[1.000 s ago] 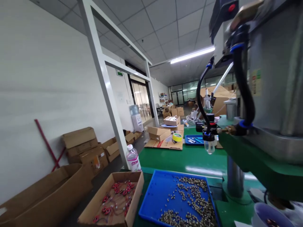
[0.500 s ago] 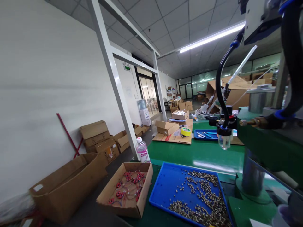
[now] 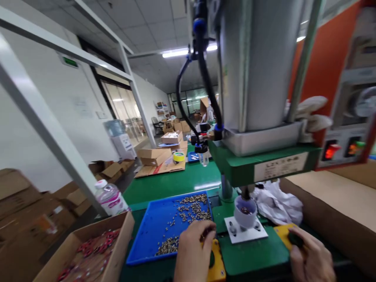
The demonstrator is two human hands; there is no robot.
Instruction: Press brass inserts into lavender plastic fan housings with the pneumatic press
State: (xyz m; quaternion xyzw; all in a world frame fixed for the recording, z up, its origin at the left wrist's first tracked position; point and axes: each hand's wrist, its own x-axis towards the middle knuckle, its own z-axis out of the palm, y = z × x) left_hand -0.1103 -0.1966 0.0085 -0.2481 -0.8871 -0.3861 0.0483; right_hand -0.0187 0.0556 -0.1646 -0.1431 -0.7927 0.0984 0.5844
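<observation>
Now we rest our left hand (image 3: 192, 250), fingers curled, on one yellow button box (image 3: 216, 266) and press our right hand (image 3: 311, 258) flat over another yellow box (image 3: 283, 232), flanking the press (image 3: 258, 164).

View swung right; both hands now in frame: left hand (image 3: 192, 250) and right hand (image 3: 311, 258) on yellow button boxes (image 3: 219, 266).

I see only my two hands at the bottom edge, both bare: no gloves, rings, watch or wristband. The left hand (image 3: 192, 250) shows its back and knuckles, with a bare wrist and no sleeve in view. The right hand (image 3: 311, 258) is likewise uncovered, cut off by the frame edge.
</observation>
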